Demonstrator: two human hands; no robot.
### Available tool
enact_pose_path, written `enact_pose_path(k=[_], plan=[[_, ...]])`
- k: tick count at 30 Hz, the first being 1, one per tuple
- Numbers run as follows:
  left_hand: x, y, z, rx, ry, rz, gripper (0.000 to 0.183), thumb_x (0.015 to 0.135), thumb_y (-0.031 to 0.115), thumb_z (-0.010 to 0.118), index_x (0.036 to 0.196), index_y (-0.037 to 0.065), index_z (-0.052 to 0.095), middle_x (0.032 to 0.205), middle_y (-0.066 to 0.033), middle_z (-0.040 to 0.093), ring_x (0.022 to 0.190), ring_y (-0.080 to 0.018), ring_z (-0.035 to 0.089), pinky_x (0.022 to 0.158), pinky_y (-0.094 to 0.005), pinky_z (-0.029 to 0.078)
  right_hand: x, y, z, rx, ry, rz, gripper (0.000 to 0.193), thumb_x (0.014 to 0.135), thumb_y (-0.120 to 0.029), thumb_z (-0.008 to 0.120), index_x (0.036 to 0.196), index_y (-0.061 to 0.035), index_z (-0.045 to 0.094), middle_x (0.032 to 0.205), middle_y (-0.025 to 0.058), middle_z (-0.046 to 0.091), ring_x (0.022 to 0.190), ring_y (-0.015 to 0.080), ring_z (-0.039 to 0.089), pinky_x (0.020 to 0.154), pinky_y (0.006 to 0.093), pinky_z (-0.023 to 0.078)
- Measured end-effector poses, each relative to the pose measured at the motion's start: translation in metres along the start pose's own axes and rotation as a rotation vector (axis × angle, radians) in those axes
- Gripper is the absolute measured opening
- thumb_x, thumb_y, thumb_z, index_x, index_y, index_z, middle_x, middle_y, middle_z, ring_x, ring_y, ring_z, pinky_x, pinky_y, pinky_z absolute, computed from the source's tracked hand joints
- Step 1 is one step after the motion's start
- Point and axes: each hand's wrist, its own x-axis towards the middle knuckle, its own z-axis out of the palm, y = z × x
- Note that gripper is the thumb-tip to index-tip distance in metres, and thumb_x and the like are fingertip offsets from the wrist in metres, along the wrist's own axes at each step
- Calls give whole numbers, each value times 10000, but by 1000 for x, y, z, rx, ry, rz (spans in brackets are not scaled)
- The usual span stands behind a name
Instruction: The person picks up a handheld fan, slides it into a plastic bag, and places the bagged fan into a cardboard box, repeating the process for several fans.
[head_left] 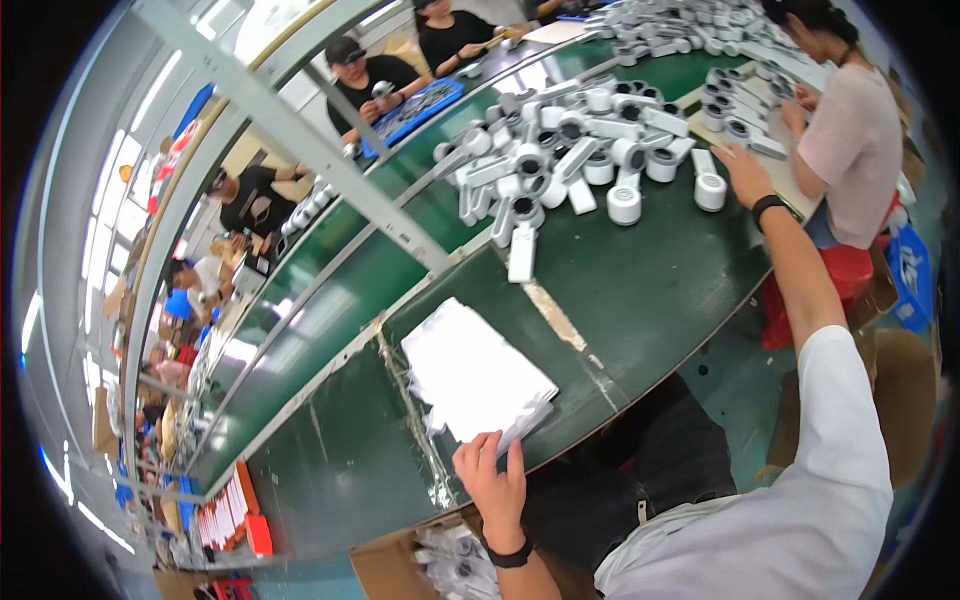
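My left hand is at the near corner of a stack of thin white sheets or bags, which lies flat on the green table. Its fingers are apart, their tips at the stack's edge, and nothing is gripped. My right hand reaches far out to the right, fingers stretched, holding nothing. Just left of it a white camera-like device with a round head and a flat arm lies on the table. A large heap of similar white devices spreads to the left of that one.
A metal post slants across the table's far side. An orange box of papers stands at the left end. Below the edge is a carton with clear-wrapped items. A co-worker in pink sits at right; others work across.
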Motion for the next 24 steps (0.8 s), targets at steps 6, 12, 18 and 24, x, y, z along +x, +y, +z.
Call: enact_pose_path(k=[6, 12, 18, 24], plan=[[8, 0, 23, 176, -24, 9, 256, 750, 147, 762, 986, 88, 680, 1006, -67, 621, 997, -304, 524, 867, -412, 396, -1, -12, 5, 181, -173, -209, 676, 717, 79, 611, 1304, -240, 505, 1483, 95, 354, 1344, 324, 365, 1006, 452, 435], [9, -6, 29, 223, -39, 22, 195, 773, 153, 743, 956, 110, 692, 977, -36, 618, 965, -273, 528, 846, -409, 387, -29, -55, -30, 379, -253, -415, 427, 775, -131, 638, 1175, -131, 489, 1393, 136, 450, 1374, 339, 330, 1033, 595, 310], [13, -7, 28, 170, 4, 0, 126, 819, 107, 691, 944, 87, 691, 944, -62, 637, 957, -277, 544, 842, -402, 392, -65, -81, -44, 385, -57, -614, 323, 785, -217, 605, 1084, -103, 556, 1159, 100, 546, 1124, 263, 510, 1020, 539, 313], [20, -5, 18, 1, 214, -63, 104, 878, 58, 631, 966, 20, 671, 889, -115, 650, 844, -285, 587, 760, -363, 458, -107, -125, -84, 630, -173, -492, 330, 848, -220, 602, 1116, -38, 540, 903, 159, 633, 890, 333, 619, 830, 430, 472]])
